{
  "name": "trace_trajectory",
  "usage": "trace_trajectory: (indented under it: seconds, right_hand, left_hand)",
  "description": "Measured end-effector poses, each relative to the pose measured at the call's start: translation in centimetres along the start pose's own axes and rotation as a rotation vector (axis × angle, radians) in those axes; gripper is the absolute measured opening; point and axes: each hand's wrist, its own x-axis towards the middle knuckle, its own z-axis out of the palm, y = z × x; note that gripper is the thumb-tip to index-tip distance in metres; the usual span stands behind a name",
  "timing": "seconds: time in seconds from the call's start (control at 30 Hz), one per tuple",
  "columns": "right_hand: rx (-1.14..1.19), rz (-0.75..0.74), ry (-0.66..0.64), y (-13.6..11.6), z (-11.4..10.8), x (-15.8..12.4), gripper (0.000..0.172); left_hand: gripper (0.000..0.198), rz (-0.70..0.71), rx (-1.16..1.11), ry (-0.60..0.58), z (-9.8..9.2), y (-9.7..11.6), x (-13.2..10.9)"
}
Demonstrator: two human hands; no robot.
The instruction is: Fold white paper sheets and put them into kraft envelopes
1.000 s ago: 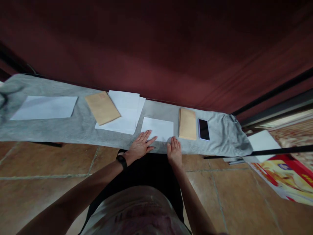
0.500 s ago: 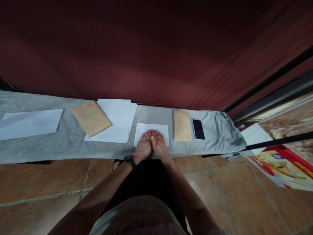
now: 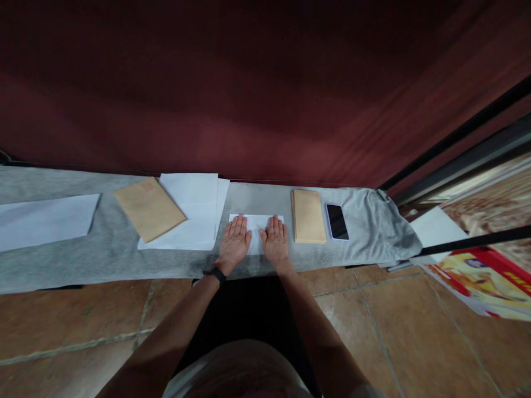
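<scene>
A small white sheet of paper (image 3: 255, 226), perhaps folded, lies on the grey cloth right in front of me. My left hand (image 3: 235, 240), with a dark band at the wrist, lies flat over its left part. On the right part rests my right hand (image 3: 274, 240), also flat with the fingers stretched out. Both thumbs point inward, and a strip of the paper shows between them. Neither hand grips anything. The paper's side edges are partly covered by my palms.
Right of the paper lie a stack of brown envelopes (image 3: 309, 216) and a phone (image 3: 337, 222). Leftward, another brown envelope (image 3: 150, 209) overlaps white sheets (image 3: 194, 221), with more white paper (image 3: 45, 221) farther off. A dark red curtain (image 3: 249, 138) hangs behind the cloth-covered surface (image 3: 116, 260).
My hands have moved apart from the middle of the paper, left hand to the left and right hand to the right. The view has shifted slightly.
</scene>
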Motion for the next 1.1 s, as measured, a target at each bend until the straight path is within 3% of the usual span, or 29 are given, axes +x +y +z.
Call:
trace_trajectory:
  seconds: [0.23,0.43,0.53,0.7,0.83,1.1]
  right_hand:
    - [0.031,0.075,0.084,0.1,0.2,-0.4,0.068]
    - [0.117,0.125,0.030,0.1,-0.6,-0.2,0.065]
    - [0.134,0.115,-0.020,-0.5,-1.6,-0.4,0.061]
    - [0.231,-0.082,-0.113,-2.0,-2.6,-2.8,0.053]
    - [0.194,-0.136,-0.106,-1.6,-2.7,-4.8,0.058]
    - [0.105,-0.079,-0.004,1.0,-2.3,-6.4,0.063]
  left_hand:
    - [0.064,-0.107,-0.012,0.095,0.6,-0.3,-0.6]
    - [0.064,-0.158,-0.058,0.126,0.3,-0.2,-0.7]
    - [0.063,-0.074,-0.049,0.131,-0.1,1.0,-1.7]
    - [0.059,0.153,-0.045,0.050,0.3,3.0,-5.0]
    - [0.059,0.144,-0.012,0.059,0.5,2.6,-6.5]
    - [0.061,0.050,0.010,0.122,-0.4,1.2,-7.4]
